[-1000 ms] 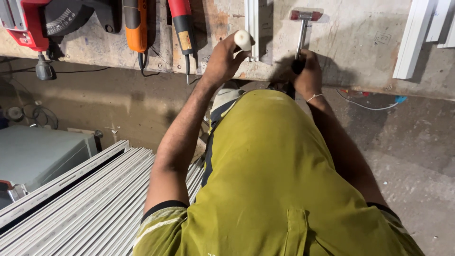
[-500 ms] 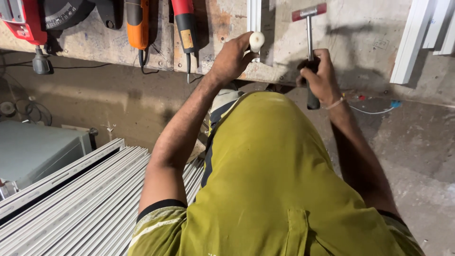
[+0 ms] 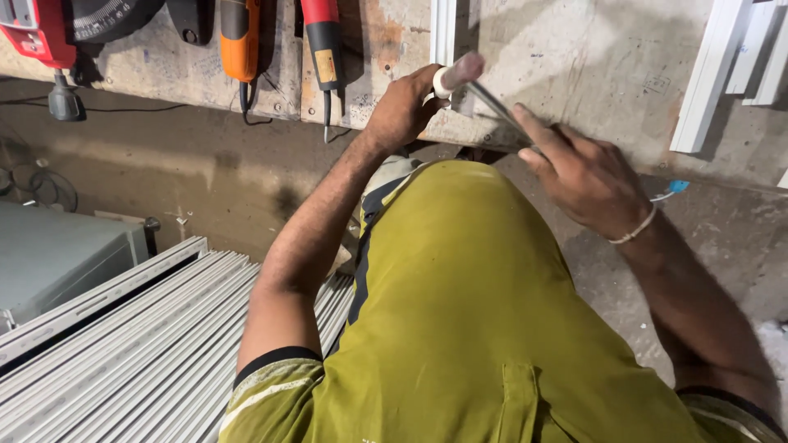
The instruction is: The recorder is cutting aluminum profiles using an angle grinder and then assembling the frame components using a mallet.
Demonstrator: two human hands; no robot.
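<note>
My left hand point(image 3: 400, 107) is shut on a tool with a white round handle point(image 3: 450, 78), held against the edge of the worn workbench point(image 3: 574, 57) just below an upright white profile strip point(image 3: 443, 29). My right hand point(image 3: 584, 174) grips a hammer point(image 3: 492, 102), index finger stretched along its shaft. The hammer is blurred by motion, and its head meets the top end of the white handle. The tool's working end is hidden behind my left hand. A white band sits on my right wrist.
An orange power tool point(image 3: 240, 37), a red-handled tool point(image 3: 324, 41) and a red saw point(image 3: 33, 33) lie on the bench at left. White profiles point(image 3: 710, 82) lean at right. A stack of long pale profiles point(image 3: 123, 353) and a grey box point(image 3: 49, 254) lie on the floor at left.
The hammer, raised above the bench half a second ago, has swung down onto the white handle. My left hand has kept the tool in the same spot.
</note>
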